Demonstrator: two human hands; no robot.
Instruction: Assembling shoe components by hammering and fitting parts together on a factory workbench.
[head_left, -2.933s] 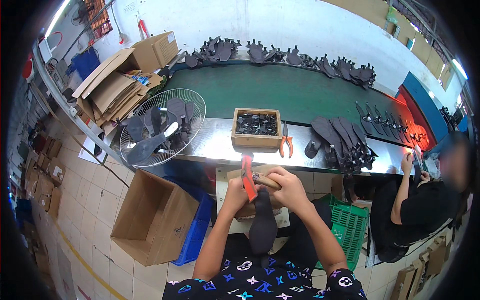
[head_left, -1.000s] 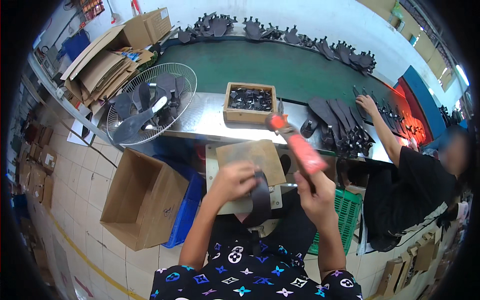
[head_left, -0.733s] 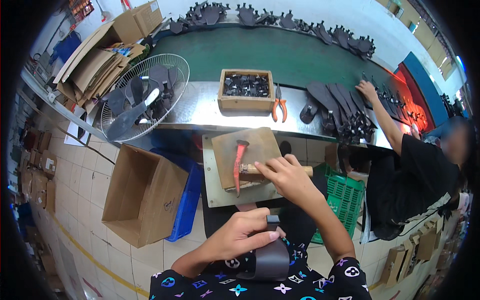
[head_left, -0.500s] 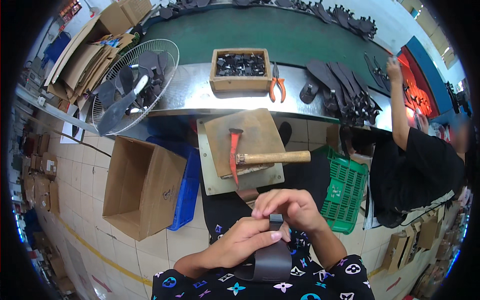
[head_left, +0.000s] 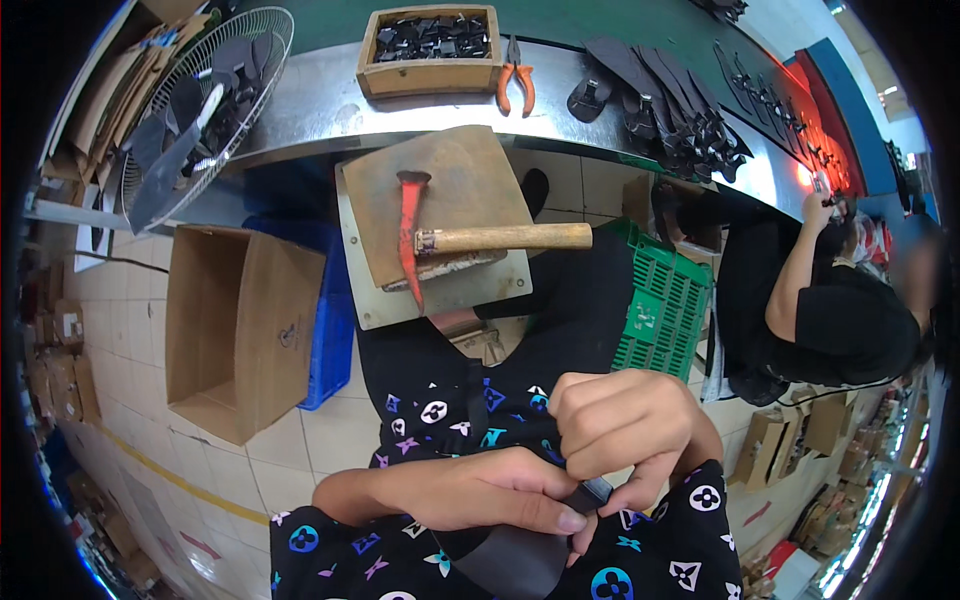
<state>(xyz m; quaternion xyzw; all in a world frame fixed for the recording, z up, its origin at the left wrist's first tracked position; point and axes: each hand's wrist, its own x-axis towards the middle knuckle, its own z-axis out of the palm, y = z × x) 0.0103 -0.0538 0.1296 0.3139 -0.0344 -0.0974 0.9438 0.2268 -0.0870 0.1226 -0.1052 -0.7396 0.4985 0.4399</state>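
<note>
Low in front of my body, my left hand (head_left: 490, 490) is closed on a dark sandal strap (head_left: 520, 562), a wide smooth band whose lower part hangs below my fingers. A small shiny black buckle (head_left: 593, 492) shows at the strap's narrow end, by my left thumb. Curled over that end is my right hand (head_left: 628, 425), its fingers bent and its thumb against the buckle; the fingertips are partly hidden. Beyond my hands, a hammer (head_left: 500, 238) with a red head and wooden handle lies on a brown board (head_left: 455, 165) over a pale metal plate (head_left: 352, 255).
On the metal bench stand a wooden box (head_left: 430, 78) of small black clips, orange pliers (head_left: 516, 85), dark sandals (head_left: 660, 95) and a wire basket (head_left: 262, 115). Below are a cardboard box (head_left: 285, 330) and a green crate (head_left: 660, 300). A person (head_left: 840, 310) works at the right.
My view has tilted down and shifted right. My right hand has turned and curled down over the strap's buckle end, which now points more to the right. The co-worker's arm has lowered.
</note>
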